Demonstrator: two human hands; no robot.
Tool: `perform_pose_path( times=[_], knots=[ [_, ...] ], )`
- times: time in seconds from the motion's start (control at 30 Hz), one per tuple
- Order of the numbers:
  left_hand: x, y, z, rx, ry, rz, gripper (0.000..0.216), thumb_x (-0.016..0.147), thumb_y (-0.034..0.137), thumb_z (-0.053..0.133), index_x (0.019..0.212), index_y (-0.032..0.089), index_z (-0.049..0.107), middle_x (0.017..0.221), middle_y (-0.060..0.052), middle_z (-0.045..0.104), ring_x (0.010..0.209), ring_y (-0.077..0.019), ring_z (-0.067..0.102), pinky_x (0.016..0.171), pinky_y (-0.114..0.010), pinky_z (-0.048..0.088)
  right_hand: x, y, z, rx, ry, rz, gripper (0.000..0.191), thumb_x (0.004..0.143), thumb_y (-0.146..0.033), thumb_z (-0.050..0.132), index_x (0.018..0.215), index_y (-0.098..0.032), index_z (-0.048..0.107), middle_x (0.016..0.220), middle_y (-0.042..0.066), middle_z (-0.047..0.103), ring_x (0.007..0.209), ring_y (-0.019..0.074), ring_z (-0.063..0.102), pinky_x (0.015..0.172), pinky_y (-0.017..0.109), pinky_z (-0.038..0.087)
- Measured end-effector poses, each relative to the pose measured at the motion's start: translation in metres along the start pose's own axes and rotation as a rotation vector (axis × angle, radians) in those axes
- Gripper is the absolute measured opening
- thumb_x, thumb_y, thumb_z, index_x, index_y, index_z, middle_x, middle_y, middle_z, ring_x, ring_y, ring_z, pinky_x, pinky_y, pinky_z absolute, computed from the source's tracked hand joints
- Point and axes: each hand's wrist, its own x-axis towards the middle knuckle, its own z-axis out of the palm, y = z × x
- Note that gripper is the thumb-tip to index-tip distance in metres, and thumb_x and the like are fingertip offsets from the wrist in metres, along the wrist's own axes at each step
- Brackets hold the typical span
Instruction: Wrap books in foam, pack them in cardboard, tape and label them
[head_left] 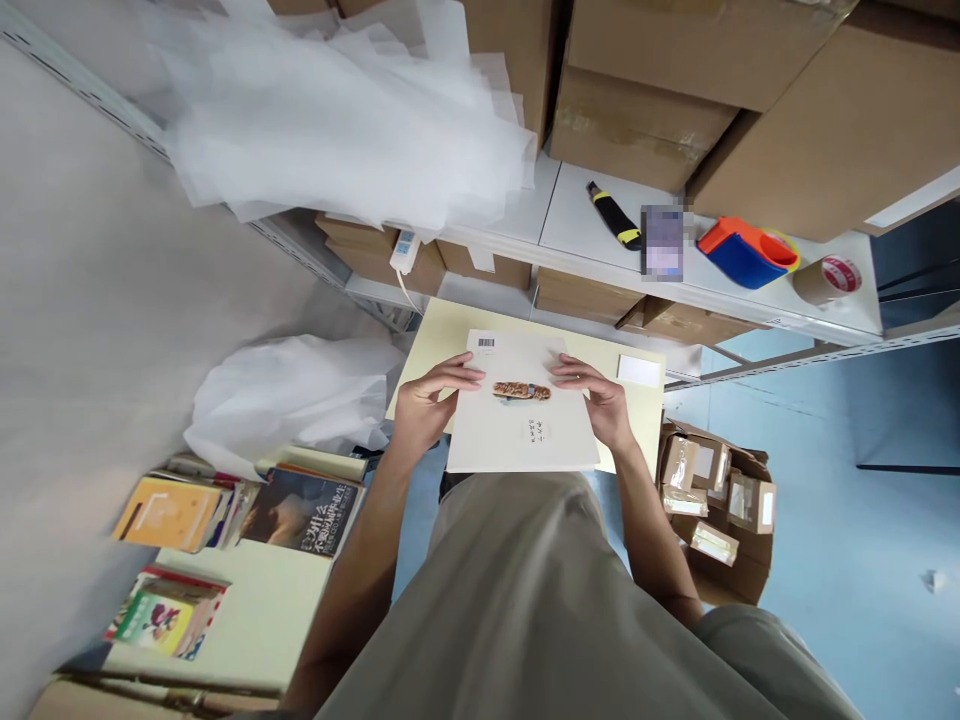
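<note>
A white book (521,425) with a barcode at its far corner and a small brown picture on its cover lies over the pale yellow table (427,340). My left hand (426,398) grips its left edge, fingers curled over the cover. My right hand (596,395) holds the right edge the same way. A small white card (639,370) lies on the table just right of the book.
Books (304,510) lie stacked on a lower surface at left, beside a white plastic bag (289,395). An open carton of small packed boxes (716,500) stands on the blue floor at right. The shelf behind holds a utility knife (613,215), a tape dispenser (746,250), a tape roll (829,278) and foam sheets (337,120).
</note>
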Motion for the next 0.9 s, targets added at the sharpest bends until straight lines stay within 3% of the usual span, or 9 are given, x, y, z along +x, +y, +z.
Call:
perform_pose_path(
  times=[0.1,0.2,0.3,0.37,0.53,0.63,0.7,0.8,0.9],
  knots=[
    [-0.004,0.001,-0.004,-0.073,0.036,-0.09,0.05,0.072,0.068,0.1,0.091,0.026,0.08,0.1,-0.01,0.087,0.132,-0.0364,0.076,0.122,-0.057,0.056,-0.006,-0.001,-0.004,-0.022,-0.015,0.055,0.042,0.091,-0.068,0.088,0.117,-0.036,0.085,0.129,0.007,0.085,0.142,0.0355,0.069,0.132,0.058,0.044],
    [-0.008,-0.001,-0.007,-0.109,0.074,-0.183,0.063,0.066,0.069,0.103,0.096,0.025,0.069,0.094,-0.008,0.086,0.112,-0.0336,0.082,0.102,-0.048,0.066,-0.011,0.0,-0.003,0.007,0.036,0.115,0.06,0.088,-0.065,0.091,0.135,-0.033,0.07,0.117,0.008,0.085,0.122,0.0325,0.076,0.114,0.05,0.056],
    [-0.011,-0.001,-0.01,-0.044,0.065,-0.225,0.063,0.066,0.066,0.104,0.099,0.024,0.07,0.096,-0.008,0.086,0.093,-0.0272,0.082,0.084,-0.037,0.067,-0.013,0.003,0.004,0.069,0.094,0.161,0.066,0.09,-0.066,0.089,0.137,-0.034,0.057,0.093,-0.001,0.08,0.084,0.0232,0.074,0.087,0.039,0.061],
    [-0.012,0.0,-0.013,-0.012,0.028,-0.238,0.063,0.073,0.069,0.098,0.109,0.022,0.078,0.105,-0.011,0.086,0.092,-0.0258,0.08,0.079,-0.033,0.067,-0.013,0.002,0.008,0.069,0.104,0.167,0.06,0.092,-0.069,0.085,0.133,-0.034,0.058,0.083,-0.004,0.074,0.073,0.0202,0.068,0.076,0.035,0.059],
    [-0.016,-0.002,-0.023,-0.05,-0.056,-0.246,0.072,0.077,0.066,0.095,0.13,0.02,0.084,0.124,-0.015,0.085,0.114,-0.0303,0.08,0.093,-0.035,0.067,-0.017,-0.008,0.007,-0.042,0.117,0.157,0.054,0.096,-0.079,0.072,0.116,-0.029,0.076,0.107,0.007,0.082,0.106,0.0299,0.076,0.094,0.042,0.06],
    [-0.019,-0.007,-0.025,-0.102,-0.072,-0.25,0.072,0.068,0.058,0.102,0.126,0.019,0.085,0.116,-0.014,0.085,0.113,-0.0322,0.081,0.093,-0.037,0.067,-0.02,-0.01,0.006,0.028,0.028,0.187,0.065,0.081,-0.076,0.09,0.124,-0.03,0.075,0.104,0.008,0.084,0.109,0.0346,0.079,0.096,0.045,0.061],
    [-0.021,-0.008,-0.022,-0.087,-0.042,-0.246,0.064,0.07,0.058,0.101,0.117,0.018,0.086,0.105,-0.013,0.086,0.103,-0.0312,0.083,0.09,-0.038,0.066,-0.022,-0.007,0.008,0.025,0.036,0.185,0.063,0.074,-0.071,0.098,0.113,-0.028,0.075,0.093,0.007,0.084,0.097,0.033,0.08,0.088,0.043,0.061],
    [-0.023,-0.001,-0.013,-0.029,0.01,-0.263,0.053,0.083,0.069,0.09,0.1,0.019,0.084,0.078,-0.008,0.081,0.077,-0.0257,0.08,0.074,-0.034,0.064,-0.024,-0.002,0.016,-0.018,0.131,0.204,0.055,0.081,-0.076,0.091,0.088,-0.027,0.066,0.065,0.001,0.074,0.061,0.0213,0.066,0.066,0.035,0.053],
    [-0.026,0.008,-0.004,0.023,0.066,-0.281,0.055,0.09,0.075,0.082,0.077,0.021,0.076,0.056,-0.003,0.069,0.051,-0.0176,0.065,0.054,-0.029,0.054,-0.027,0.0,0.026,-0.008,0.173,0.238,0.059,0.087,-0.082,0.084,0.081,-0.028,0.06,0.046,-0.007,0.057,0.044,0.0139,0.045,0.051,0.03,0.04]
  ],
)
